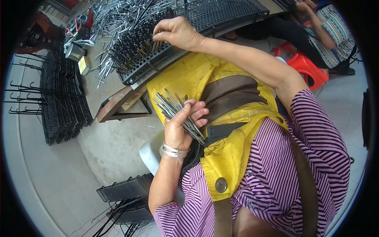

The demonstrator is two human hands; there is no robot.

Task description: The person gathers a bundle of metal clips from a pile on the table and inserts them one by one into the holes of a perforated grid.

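My left hand point(178, 125) is closed around a bundle of thin silver metal rods point(173, 107), held over the yellow apron point(179, 75) on my lap. At the worktable, my right hand point(181, 34) reaches over a black perforated rack point(156, 63). Its thumb and forefinger are pinched together just above the rack's holes; what lies between the fingertips is too small to make out. Many dark and brownish rods point(132, 53) stand upright in the holes to the left of that hand.
Loose silver rods point(118, 19) lie heaped behind the rack. Red-handled scissors point(73, 29), a metal cup point(74, 52) and a small yellow-white box point(83, 65) are on the table's left. Black racks with hooks point(59, 94) stack at left. A person sits near a red stool point(306, 69).
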